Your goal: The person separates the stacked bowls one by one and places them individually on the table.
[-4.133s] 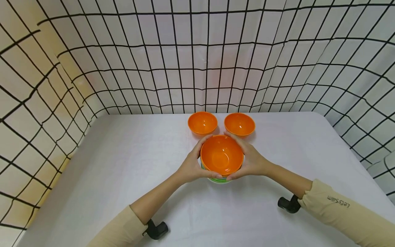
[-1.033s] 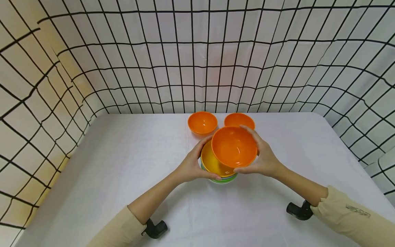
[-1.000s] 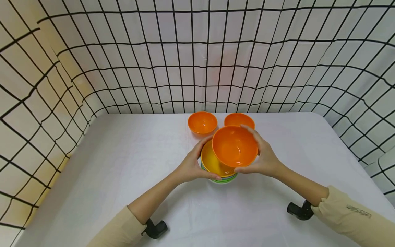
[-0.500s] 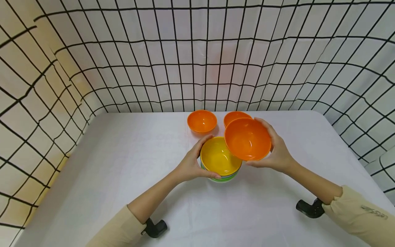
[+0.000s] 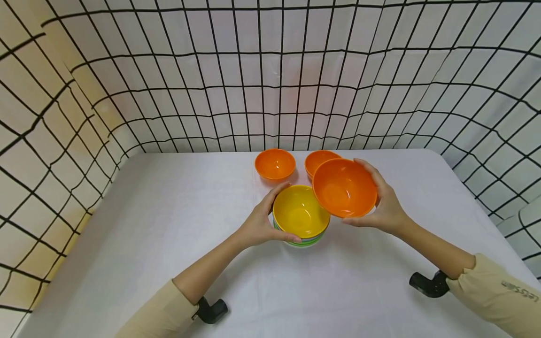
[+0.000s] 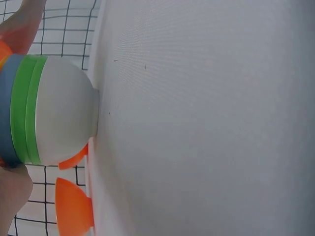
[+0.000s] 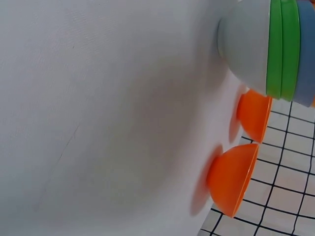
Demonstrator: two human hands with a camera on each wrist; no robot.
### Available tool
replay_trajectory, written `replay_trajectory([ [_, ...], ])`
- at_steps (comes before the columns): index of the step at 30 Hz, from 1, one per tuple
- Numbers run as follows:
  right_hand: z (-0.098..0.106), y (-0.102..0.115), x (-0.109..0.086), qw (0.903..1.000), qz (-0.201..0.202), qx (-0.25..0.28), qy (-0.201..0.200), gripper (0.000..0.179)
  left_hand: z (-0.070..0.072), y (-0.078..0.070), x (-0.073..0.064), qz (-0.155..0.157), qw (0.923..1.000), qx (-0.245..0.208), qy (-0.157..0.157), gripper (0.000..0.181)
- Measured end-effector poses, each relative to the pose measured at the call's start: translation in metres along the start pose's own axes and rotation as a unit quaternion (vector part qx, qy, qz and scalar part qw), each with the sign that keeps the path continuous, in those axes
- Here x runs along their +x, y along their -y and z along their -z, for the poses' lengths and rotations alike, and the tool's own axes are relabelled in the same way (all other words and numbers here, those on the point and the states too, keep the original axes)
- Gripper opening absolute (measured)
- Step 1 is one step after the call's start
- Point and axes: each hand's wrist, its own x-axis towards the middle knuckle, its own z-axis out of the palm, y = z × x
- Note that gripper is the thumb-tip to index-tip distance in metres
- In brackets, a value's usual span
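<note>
Pale walls (image 5: 248, 30) crossed by black grid lines (image 5: 261, 86) fill the upper part of the head view, and a white-covered surface (image 5: 169, 202) spreads across the middle and bottom. Near the centre of the frame stands a stack of nested bowls, the yellow bowl (image 5: 301, 211) on top, facing up. With my left grip (image 5: 259, 228) I hold this stack from its left side, thumb across the near side and fingers round the far side. My right grip (image 5: 385, 206) grasps a large orange bowl (image 5: 344, 188) by its right side, right of centre; it is tilted and overlaps the yellow one's right edge, though I cannot tell whether the two touch. Below the yellow, the left wrist view shows a blue band (image 6: 11, 108), a double green band (image 6: 27, 108) and a white base (image 6: 64, 110) resting on the surface. Toward the back edge sit two smaller bowls, the left orange one (image 5: 275, 165) in full sight and the right orange one (image 5: 319, 158) partly hidden behind the bowl I hold. Beige sleeves (image 5: 158, 312) come in from the lower corners, and a black device (image 5: 213, 311) sits at each wrist.
</note>
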Motion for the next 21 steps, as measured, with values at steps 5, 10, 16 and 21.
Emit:
replay_trajectory([
  [5,0.004,-0.003,0.000,0.9998,-0.011,-0.008,-0.012,0.108,0.000,0.000,-0.001,0.002,1.0000,0.002,0.001,0.110],
  [10,0.011,-0.012,-0.001,0.9993,-0.017,-0.025,-0.021,0.109,0.000,-0.001,-0.001,0.003,1.0000,0.004,0.001,0.110],
  [16,0.019,-0.024,-0.001,0.9975,-0.033,-0.048,-0.039,0.106,0.000,-0.003,-0.001,0.007,1.0000,0.006,-0.001,0.112],
  [21,0.025,-0.032,0.001,0.9952,-0.052,-0.063,-0.055,0.104,0.000,-0.006,-0.001,0.007,1.0000,0.006,-0.003,0.111],
])
